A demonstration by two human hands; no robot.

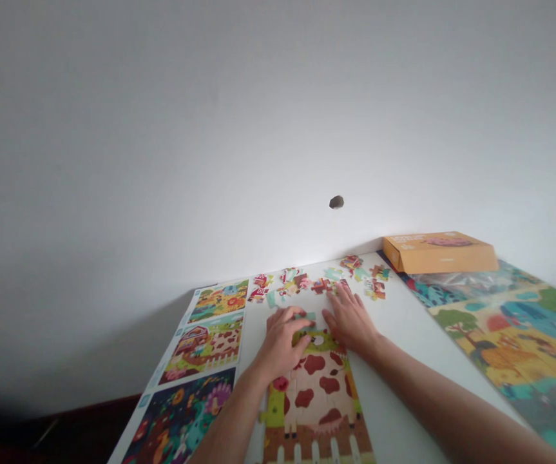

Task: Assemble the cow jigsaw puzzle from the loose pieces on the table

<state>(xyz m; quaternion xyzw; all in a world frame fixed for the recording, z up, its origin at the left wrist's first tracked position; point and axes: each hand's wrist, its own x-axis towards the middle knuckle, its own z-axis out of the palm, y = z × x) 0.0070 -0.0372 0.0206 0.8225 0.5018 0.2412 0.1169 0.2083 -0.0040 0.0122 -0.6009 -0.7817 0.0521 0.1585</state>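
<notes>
A partly joined cow puzzle [316, 393] lies in front of me, showing a brown-spotted cow above a white fence. My left hand [282, 338] rests over its upper left edge, thumb and fingers apart and curved. Right by those fingertips is a pale teal puzzle piece [309, 317]; whether they touch it I cannot tell. My right hand [354, 320] reaches past the puzzle's upper right corner, fingers stretched out flat. Its fingertips lie at a reddish puzzle piece [343, 283] and partly cover it. Several loose puzzle pieces [299, 281] are scattered beyond both hands.
On the left lies a sheet with printed puzzle pictures [205, 345]. A yellow-orange box [444, 254] stands at the back right, with a clear plastic bag [456, 281] before it. Another joined animal puzzle [524, 348] covers the right side. The wall [268, 161] rises behind the table.
</notes>
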